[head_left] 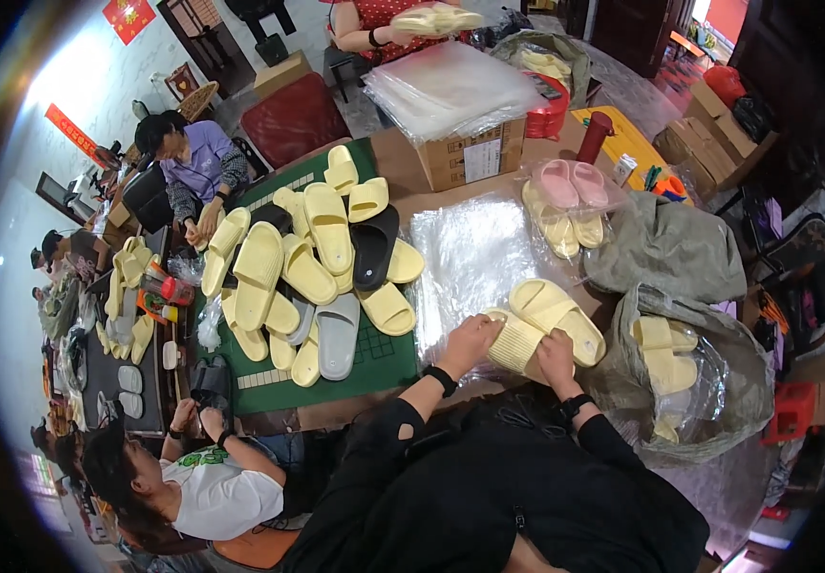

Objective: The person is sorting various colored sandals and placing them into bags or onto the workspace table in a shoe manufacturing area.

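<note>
Crowded worktable at frame centre: left hand (471, 339) and right hand (556, 351) each grip a pale yellow slipper pair (544, 323), pressing them together beside clear plastic bags (470, 258), seemingly for bagging.

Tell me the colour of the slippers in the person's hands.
Pale yellow slippers, held by left hand and right hand; head view.

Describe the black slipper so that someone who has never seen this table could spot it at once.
Start at the green mat on the table, left of the clear plastic sheets. A heap of pale yellow slippers lies on it. Near the heap's right side lies the black slipper; it is the only black one on top, among yellow ones and just above a grey slipper.
</note>
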Demonstrator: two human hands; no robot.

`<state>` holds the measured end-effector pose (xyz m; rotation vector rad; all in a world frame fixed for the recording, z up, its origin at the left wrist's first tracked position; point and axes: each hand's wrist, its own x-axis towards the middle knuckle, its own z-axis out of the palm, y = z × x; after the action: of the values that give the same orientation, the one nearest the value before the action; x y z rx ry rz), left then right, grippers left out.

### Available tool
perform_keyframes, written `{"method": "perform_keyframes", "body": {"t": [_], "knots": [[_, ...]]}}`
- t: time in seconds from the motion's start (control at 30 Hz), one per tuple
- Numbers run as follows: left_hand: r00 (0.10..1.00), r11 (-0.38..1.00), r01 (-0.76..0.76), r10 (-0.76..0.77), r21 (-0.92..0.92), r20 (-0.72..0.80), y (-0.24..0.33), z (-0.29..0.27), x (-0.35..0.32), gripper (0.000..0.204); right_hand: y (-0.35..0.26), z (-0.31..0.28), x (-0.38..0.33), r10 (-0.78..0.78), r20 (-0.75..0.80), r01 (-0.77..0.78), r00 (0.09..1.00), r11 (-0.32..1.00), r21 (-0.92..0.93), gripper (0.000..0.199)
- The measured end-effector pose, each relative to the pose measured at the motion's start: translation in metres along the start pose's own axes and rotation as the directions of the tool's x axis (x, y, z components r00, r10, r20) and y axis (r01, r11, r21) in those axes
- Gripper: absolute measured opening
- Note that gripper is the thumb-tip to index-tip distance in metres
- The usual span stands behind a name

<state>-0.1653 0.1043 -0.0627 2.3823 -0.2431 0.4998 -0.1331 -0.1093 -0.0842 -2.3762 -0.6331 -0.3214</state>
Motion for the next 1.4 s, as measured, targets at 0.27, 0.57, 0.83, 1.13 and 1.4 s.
{"method": "perform_keyframes", "body": {"t": [0.27, 0.57, 0.83, 1.13, 1.4], "knots": [[0.962, 0.98, -0.197, 0.187, 0.031, 0.199, 0.019, -0.003, -0.008, 0.024, -0.018, 0.013, 0.006, -0.045, 0.157, 0.056, 0.987, 0.996, -0.07, 0.016], [0.956, 0.985, -0.163, 0.17, -0.047, 0.238, 0.02, -0.01, -0.03, 0.026, -0.021, 0.052, 0.018, -0.022, 0.297, 0.073, 0.955, 0.984, -0.161, 0.039], [0.97, 1.0, -0.017, 0.017, -0.003, 0.244, 0.011, -0.005, -0.033, 0.027, 0.006, 0.091, 0.025, -0.205, 0.229, 0.241, 0.952, 0.96, -0.143, 0.046], [0.976, 1.0, -0.003, 0.002, 0.004, 0.219, -0.001, 0.008, -0.05, 0.015, -0.023, 0.022, -0.013, 0.283, 0.674, -0.154, 0.683, 0.957, -0.246, 0.029], [0.96, 0.999, -0.04, 0.035, 0.015, 0.277, -0.001, 0.01, -0.048, 0.013, -0.008, 0.034, -0.011, 0.209, 0.456, -0.145, 0.865, 0.974, -0.172, 0.031]]}}
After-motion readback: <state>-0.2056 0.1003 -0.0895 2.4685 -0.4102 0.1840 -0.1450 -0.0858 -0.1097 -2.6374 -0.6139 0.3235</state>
